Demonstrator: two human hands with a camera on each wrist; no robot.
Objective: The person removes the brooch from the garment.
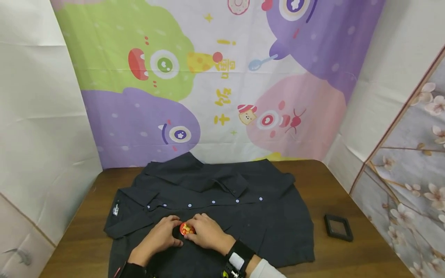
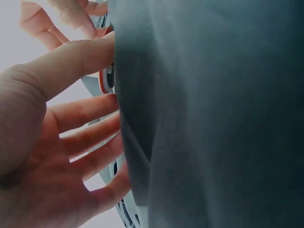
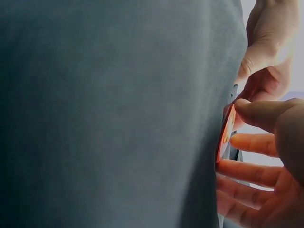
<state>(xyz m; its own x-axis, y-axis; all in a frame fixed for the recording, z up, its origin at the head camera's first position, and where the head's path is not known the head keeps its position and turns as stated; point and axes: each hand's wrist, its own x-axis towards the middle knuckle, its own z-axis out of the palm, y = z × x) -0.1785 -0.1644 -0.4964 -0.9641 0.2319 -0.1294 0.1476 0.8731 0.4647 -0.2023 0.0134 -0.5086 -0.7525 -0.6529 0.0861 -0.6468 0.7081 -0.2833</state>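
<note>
A dark short-sleeved shirt (image 1: 274, 227) lies spread out with its row of pale buttons running across it. On its near part is a round red badge (image 1: 187, 228) with a yellow-orange picture. My right hand (image 1: 210, 233) holds the badge by its edge between thumb and fingers; the right wrist view shows the badge (image 3: 227, 133) tilted against the cloth. Just left of it, my left hand (image 1: 160, 237) rests its fingertips on the shirt, thumb and index finger spread around the badge's side. In the left wrist view the badge's back (image 2: 109, 78) is partly hidden.
A small black square frame (image 1: 327, 226) lies on the brown wooden table (image 1: 361, 255) to the right of the shirt. Behind the table hangs a cartoon-print cloth (image 1: 215, 146). Pale curtains and a floral panel (image 1: 417, 216) flank the table.
</note>
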